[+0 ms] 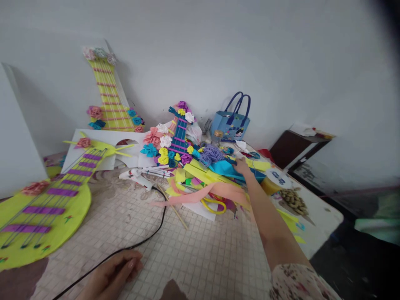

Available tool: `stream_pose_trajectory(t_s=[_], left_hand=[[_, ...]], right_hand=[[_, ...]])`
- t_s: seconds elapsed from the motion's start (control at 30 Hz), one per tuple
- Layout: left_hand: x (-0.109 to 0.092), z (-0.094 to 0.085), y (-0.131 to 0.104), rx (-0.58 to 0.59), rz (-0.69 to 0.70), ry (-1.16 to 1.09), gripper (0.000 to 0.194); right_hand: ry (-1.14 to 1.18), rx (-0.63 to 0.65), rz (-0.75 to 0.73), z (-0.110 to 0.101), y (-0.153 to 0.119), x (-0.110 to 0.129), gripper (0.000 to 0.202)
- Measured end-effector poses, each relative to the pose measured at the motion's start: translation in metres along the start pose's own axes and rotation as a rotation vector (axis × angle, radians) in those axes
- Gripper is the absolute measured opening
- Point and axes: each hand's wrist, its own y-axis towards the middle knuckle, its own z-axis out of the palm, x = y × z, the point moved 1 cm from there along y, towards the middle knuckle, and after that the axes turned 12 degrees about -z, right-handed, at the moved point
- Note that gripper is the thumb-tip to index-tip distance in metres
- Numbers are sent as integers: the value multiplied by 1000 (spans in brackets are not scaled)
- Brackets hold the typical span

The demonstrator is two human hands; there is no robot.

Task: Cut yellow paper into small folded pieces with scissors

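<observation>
My left hand (pixel 116 271) rests near the front of the table, its fingers curled together and nothing showing in them. The black cord (pixel 137 242) of a white glue gun (pixel 136 178) runs just beyond it. Stretched far forward, my right hand (pixel 241 167) is over a heap of coloured paper, at blue crepe paper (pixel 223 168). Its fingertips are too small and partly hidden to show whether they grip anything. Beside it lie a bundle of purple yarn (pixel 211 155) and yellow paper strips (pixel 200 174). A peach paper strip (pixel 203 193) crosses the heap's near side.
A yellow paper-covered guitar shape (pixel 67 200) lies at left, with another yellow decorated neck (pixel 109 96) against the wall. A smaller blue one with paper flowers (pixel 179 137) stands mid-back. Behind are a blue bag (pixel 231 124) and glass jar (pixel 217 137); peanuts (pixel 293 201) lie at right.
</observation>
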Motion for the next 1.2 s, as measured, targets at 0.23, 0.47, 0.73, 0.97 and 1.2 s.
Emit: stream_pose_trajectory(t_s=[0.23,0.47,0.73,0.97,1.2], left_hand=[[0,0,-1,-15,8,22,37],[-15,7,-7,-66,48,66,44],[-21,12,-11,-123,73,42,43],[-10,9,-8,-97,79,78,40],[-15,8,-10,-78,92,87,39]], right_hand=[[29,54,-28,7,-17,5,33],[257,2,-312,-14,-38,20,33],[403,-311,-380,-58,-20,16,17],[484,-600,-360,-108,16,18,19],[495,-558,-457,-91,3,42,27]])
